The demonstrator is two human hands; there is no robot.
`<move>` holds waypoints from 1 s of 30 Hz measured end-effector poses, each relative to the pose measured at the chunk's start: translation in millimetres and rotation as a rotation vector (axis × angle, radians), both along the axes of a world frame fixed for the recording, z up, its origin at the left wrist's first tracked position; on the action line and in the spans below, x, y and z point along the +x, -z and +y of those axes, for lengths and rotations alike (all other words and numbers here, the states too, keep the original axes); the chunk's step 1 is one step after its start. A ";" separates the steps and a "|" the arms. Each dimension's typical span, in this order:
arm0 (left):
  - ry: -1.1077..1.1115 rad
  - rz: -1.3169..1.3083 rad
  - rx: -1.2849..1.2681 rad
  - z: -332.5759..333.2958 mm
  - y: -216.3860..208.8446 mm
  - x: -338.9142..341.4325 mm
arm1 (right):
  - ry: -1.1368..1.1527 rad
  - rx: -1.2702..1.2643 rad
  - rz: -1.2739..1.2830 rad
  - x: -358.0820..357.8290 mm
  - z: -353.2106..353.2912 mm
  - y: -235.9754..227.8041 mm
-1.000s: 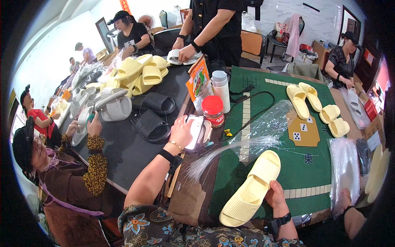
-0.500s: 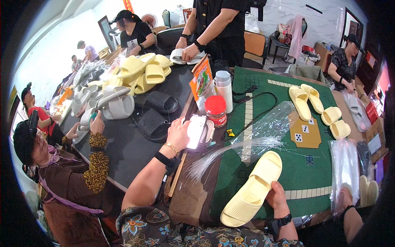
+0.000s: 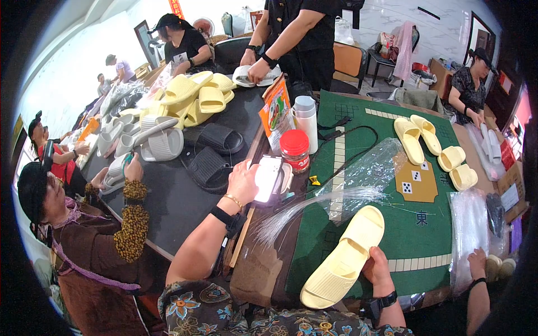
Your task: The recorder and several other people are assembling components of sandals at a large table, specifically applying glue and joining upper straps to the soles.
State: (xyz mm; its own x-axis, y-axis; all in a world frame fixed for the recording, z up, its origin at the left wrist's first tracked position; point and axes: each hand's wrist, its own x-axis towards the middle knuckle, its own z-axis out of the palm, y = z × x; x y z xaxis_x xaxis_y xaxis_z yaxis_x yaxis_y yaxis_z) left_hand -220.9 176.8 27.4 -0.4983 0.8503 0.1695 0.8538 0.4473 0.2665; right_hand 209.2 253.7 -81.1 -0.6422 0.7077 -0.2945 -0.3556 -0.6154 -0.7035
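A pale yellow slide slipper (image 3: pixel 343 260) is tilted above the green mat, gripped at its side by my right hand (image 3: pixel 377 271). My left hand (image 3: pixel 242 182) is closed on the edge of a phone (image 3: pixel 268 179) whose screen glows white. Just beyond the phone stand a red-lidded jar (image 3: pixel 294 150) and a white bottle (image 3: pixel 305 123). A bundle of thin clear plastic strands (image 3: pixel 314 207) lies on the table between my two hands.
Two pairs of yellow slippers (image 3: pixel 410 140) lie on the green mat (image 3: pixel 314 246). Clear plastic bags (image 3: pixel 465 235) are at its right edge, under a co-worker's hand (image 3: pixel 477 263). Dark slippers (image 3: pixel 210 168) and a yellow slipper pile (image 3: pixel 193 95) cover the black table. Another co-worker sits close on my left.
My hands, the slipper and the phone stay put. At right, a co-worker's hand has shifted over the plastic bags. The co-worker on the left has moved the grey slipper and green-handled tool slightly.
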 end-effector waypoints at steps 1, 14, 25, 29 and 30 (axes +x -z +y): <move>0.002 0.004 0.005 0.2 0.7 -0.3 | 0.001 0.011 0.001 -0.2 0.2 0.1; 0.260 -0.087 0.251 -21.0 -20.0 52.7 | 0.015 0.020 0.005 0.3 0.1 3.2; 0.431 -1.160 -0.322 -84.3 5.2 160.1 | 0.338 -0.025 0.122 -14.9 3.2 -18.0; 0.177 -1.477 -0.004 -93.2 32.7 180.7 | 0.297 -0.038 0.146 -12.8 1.7 -10.9; 0.107 -1.545 0.168 -93.8 35.4 182.2 | 0.255 -0.059 0.185 -12.0 3.2 -15.0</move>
